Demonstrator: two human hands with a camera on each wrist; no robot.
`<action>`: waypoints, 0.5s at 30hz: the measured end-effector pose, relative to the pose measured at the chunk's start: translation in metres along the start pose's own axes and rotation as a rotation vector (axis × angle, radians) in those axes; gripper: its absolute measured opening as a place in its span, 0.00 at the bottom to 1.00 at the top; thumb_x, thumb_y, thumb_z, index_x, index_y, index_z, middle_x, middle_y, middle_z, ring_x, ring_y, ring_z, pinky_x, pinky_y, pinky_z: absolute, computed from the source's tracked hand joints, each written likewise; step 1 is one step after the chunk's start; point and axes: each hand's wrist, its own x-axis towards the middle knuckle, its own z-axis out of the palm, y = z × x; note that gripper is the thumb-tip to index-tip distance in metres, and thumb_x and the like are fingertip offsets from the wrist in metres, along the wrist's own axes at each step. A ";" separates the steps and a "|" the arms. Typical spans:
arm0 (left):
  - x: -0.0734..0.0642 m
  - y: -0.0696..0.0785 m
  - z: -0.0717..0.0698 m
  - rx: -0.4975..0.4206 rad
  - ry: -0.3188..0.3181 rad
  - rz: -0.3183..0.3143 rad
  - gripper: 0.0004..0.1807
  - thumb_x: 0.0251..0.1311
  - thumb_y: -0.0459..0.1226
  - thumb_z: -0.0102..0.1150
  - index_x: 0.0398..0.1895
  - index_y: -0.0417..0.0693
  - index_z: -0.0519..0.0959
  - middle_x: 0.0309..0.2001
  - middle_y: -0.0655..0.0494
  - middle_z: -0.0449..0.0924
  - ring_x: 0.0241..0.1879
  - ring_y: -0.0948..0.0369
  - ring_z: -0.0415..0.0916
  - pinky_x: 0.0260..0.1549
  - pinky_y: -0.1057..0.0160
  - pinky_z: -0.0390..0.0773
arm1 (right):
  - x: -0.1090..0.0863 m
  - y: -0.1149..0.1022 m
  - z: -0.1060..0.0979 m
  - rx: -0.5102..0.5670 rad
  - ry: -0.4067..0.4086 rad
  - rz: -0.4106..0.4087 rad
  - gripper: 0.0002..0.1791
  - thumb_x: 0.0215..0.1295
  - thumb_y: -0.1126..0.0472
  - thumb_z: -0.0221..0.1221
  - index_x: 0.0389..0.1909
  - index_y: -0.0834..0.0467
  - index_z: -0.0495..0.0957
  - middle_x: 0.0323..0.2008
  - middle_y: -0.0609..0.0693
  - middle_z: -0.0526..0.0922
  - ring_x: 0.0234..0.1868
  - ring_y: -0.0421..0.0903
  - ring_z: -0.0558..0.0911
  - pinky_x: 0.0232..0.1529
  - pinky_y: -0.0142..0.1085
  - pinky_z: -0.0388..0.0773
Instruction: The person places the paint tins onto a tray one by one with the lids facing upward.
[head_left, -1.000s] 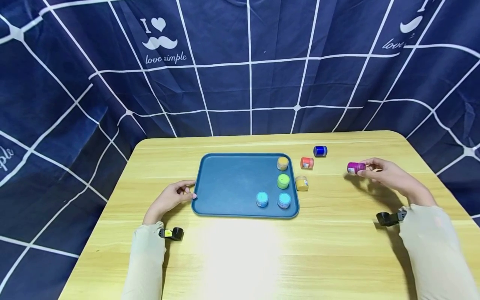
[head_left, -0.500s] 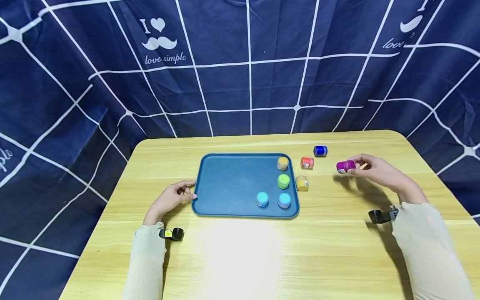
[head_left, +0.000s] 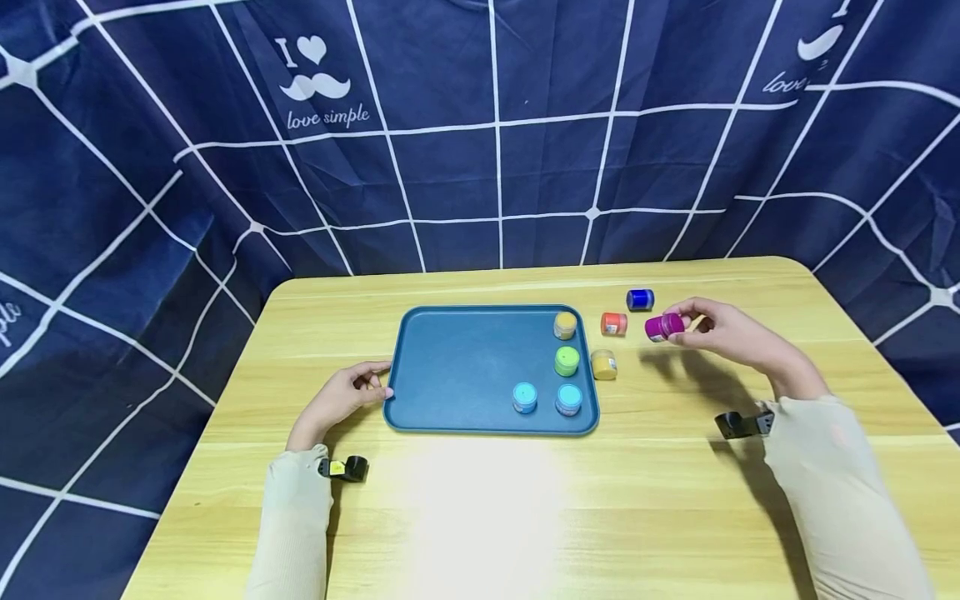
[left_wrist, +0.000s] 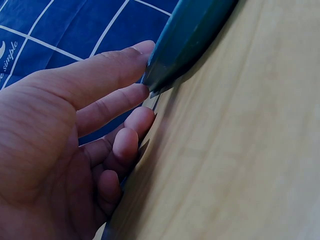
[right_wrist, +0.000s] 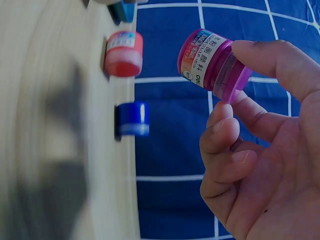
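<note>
My right hand pinches a purple paint jar by its lid end, between thumb and fingers. The jar is tilted on its side above the table, and its printed label shows in the right wrist view. At the left edge of the blue tray, my left hand holds the rim with thumb and forefinger, its other fingers curled below. On the tray's right side stand an orange-yellow jar, a green jar and two light blue jars.
Just right of the tray lie a red jar and a yellow jar, with a dark blue jar behind them. The wooden table ends at a dark blue curtain with white lines.
My right hand has moved left with the purple jar, closer to the red and dark blue jars. My left hand and the tray have stayed in place.
</note>
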 end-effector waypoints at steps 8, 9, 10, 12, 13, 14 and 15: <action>0.012 -0.028 0.001 0.011 0.019 -0.001 0.30 0.61 0.38 0.63 0.66 0.39 0.70 0.36 0.52 0.74 0.30 0.61 0.64 0.27 0.69 0.65 | 0.009 -0.022 0.004 0.039 -0.008 -0.015 0.20 0.62 0.63 0.61 0.53 0.67 0.74 0.39 0.54 0.73 0.28 0.36 0.71 0.29 0.30 0.69; 0.014 -0.031 0.001 0.012 0.021 -0.002 0.30 0.61 0.40 0.64 0.66 0.40 0.70 0.36 0.52 0.74 0.30 0.61 0.64 0.27 0.69 0.65 | 0.010 -0.024 0.004 0.041 -0.011 -0.014 0.20 0.62 0.63 0.61 0.53 0.66 0.74 0.39 0.55 0.73 0.28 0.36 0.71 0.30 0.30 0.69; 0.015 -0.033 0.001 0.012 0.024 -0.006 0.31 0.60 0.41 0.64 0.66 0.42 0.70 0.36 0.53 0.74 0.30 0.61 0.65 0.27 0.69 0.65 | 0.011 -0.026 0.005 0.042 -0.015 -0.012 0.20 0.62 0.63 0.61 0.54 0.66 0.73 0.40 0.56 0.73 0.28 0.36 0.71 0.30 0.30 0.69; 0.017 -0.037 0.001 0.015 0.025 -0.002 0.31 0.60 0.42 0.65 0.66 0.43 0.71 0.36 0.53 0.74 0.30 0.61 0.65 0.27 0.69 0.66 | 0.013 -0.031 0.006 0.042 -0.024 -0.010 0.21 0.63 0.62 0.61 0.55 0.66 0.73 0.41 0.57 0.73 0.29 0.37 0.71 0.31 0.30 0.69; 0.017 -0.038 0.001 0.015 0.024 0.002 0.31 0.60 0.42 0.65 0.66 0.43 0.71 0.36 0.53 0.74 0.30 0.61 0.65 0.27 0.69 0.66 | 0.014 -0.033 0.006 0.043 -0.026 -0.009 0.21 0.63 0.62 0.61 0.55 0.66 0.73 0.42 0.57 0.73 0.29 0.37 0.71 0.31 0.30 0.69; 0.017 -0.038 0.001 0.012 0.025 0.005 0.31 0.59 0.42 0.65 0.66 0.43 0.71 0.36 0.53 0.74 0.30 0.61 0.65 0.27 0.69 0.66 | 0.016 -0.035 0.007 0.044 -0.029 -0.009 0.21 0.63 0.62 0.61 0.55 0.66 0.73 0.42 0.57 0.73 0.29 0.38 0.71 0.32 0.30 0.69; 0.017 -0.038 0.001 0.010 0.025 0.008 0.31 0.60 0.42 0.65 0.66 0.42 0.71 0.36 0.53 0.74 0.30 0.61 0.65 0.27 0.69 0.66 | 0.017 -0.036 0.008 0.047 -0.030 -0.009 0.21 0.63 0.62 0.62 0.54 0.66 0.73 0.42 0.57 0.74 0.29 0.38 0.71 0.32 0.30 0.69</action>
